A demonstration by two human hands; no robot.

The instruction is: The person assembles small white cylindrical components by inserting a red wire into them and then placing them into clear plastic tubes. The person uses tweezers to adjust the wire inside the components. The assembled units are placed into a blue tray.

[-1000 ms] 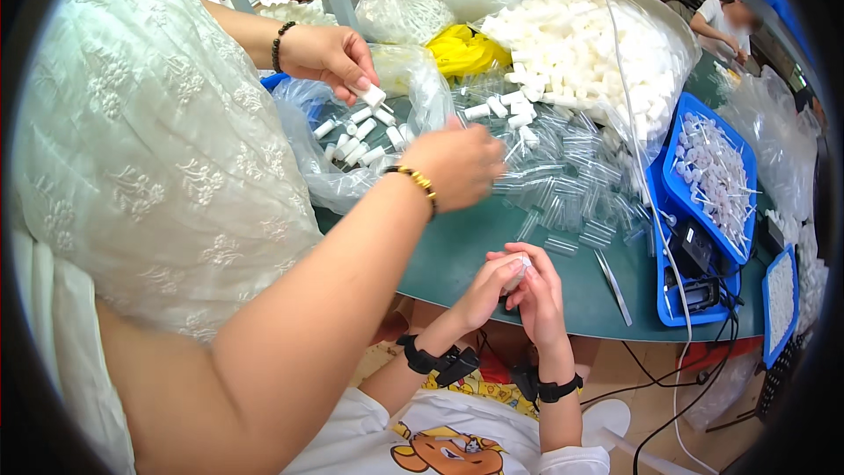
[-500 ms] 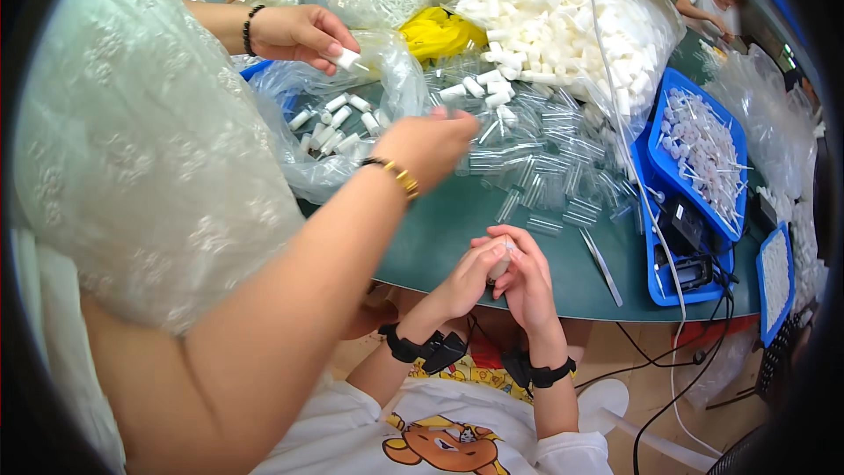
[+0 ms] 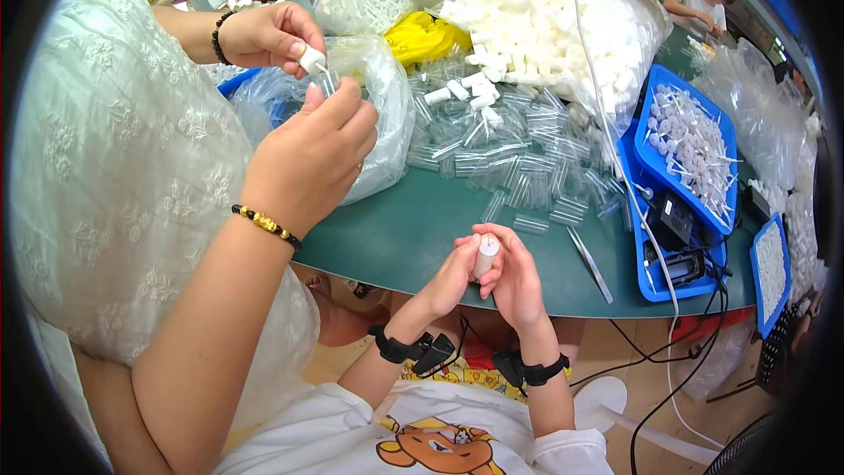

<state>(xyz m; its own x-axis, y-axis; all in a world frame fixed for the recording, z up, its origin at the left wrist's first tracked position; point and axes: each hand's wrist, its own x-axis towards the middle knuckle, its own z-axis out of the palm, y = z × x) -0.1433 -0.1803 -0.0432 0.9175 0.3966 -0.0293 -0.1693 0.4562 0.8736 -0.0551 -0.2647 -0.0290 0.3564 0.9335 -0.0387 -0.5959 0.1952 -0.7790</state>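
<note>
**Both hands pinch a small white cap at the table's near edge**

Nearest the camera, the person's left hand [image 3: 453,277] and right hand [image 3: 517,277] are closed together around a small white cap [image 3: 485,255], held just over the rim of the green table [image 3: 413,237]. What lies under the fingers is hidden. A bare strip of tabletop stays open just beyond them. Further in, clear plastic tubes [image 3: 510,154] lie scattered, with a blue tray [image 3: 635,154] of white-tipped sticks to the right. At left, a co-worker's hands [image 3: 308,158] hold another cap before a clear bag [image 3: 378,114]. Farthest back sit a big clear bag of white caps [image 3: 554,22] and a yellow bag [image 3: 426,35]; the picture's rim cuts off the rest.
</note>
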